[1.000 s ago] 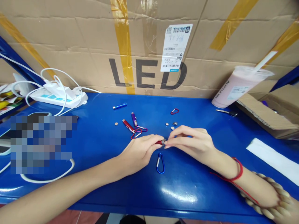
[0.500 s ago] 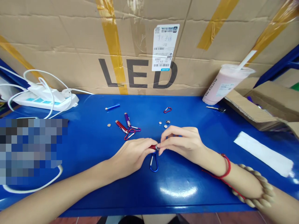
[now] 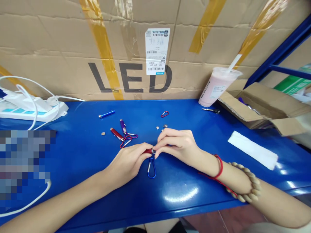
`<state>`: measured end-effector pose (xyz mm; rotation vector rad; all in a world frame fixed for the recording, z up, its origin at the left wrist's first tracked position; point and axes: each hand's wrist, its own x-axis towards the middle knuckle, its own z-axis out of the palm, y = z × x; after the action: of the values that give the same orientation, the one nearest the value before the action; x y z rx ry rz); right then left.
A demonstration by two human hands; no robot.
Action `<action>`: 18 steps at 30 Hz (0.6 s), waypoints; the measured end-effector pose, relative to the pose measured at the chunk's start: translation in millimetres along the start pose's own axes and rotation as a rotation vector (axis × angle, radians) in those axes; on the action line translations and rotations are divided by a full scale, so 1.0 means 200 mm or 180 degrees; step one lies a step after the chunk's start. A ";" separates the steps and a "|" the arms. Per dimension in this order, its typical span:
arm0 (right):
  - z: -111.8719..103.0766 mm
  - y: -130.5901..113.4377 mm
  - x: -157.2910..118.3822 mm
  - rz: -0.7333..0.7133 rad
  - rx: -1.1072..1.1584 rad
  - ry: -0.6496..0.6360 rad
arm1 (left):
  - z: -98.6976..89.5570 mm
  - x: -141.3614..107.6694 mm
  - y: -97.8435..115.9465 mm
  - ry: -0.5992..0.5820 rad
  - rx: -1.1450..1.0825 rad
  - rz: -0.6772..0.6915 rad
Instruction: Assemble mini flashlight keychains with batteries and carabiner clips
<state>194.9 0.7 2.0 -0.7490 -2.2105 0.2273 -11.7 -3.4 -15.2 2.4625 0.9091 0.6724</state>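
Red tube (image 3: 147,151) had come nearer the blue carabiner (image 3: 152,177); left hand (image 3: 127,158) clamped its body in the fingers, right hand's fingertips (image 3: 155,156) pinched its silver end, occupying both.

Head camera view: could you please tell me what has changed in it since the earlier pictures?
The view has swung right; the left hand and right hand have brought the red tube slightly nearer the blue carabiner. Nothing was visibly grasped or released: the right fingers still touch its metal end. The blue tube and purple penlight stayed put.
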 end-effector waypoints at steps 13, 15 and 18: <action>0.02 0.01 0.00 0.0477 0.0447 0.0110 | 0.00 0.01 0.02 0.0097 -0.0071 -0.0227; 0.02 0.00 0.00 0.0543 0.0516 0.0095 | 0.00 0.01 0.02 0.0097 -0.0104 -0.0245; 0.02 0.00 0.00 0.0590 0.0527 0.0107 | 0.00 0.00 0.02 0.0141 -0.0132 -0.0208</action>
<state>191.0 0.5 -1.1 -0.8588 -2.0622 0.4803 -9.7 -5.6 -12.5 2.3794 0.9780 0.7183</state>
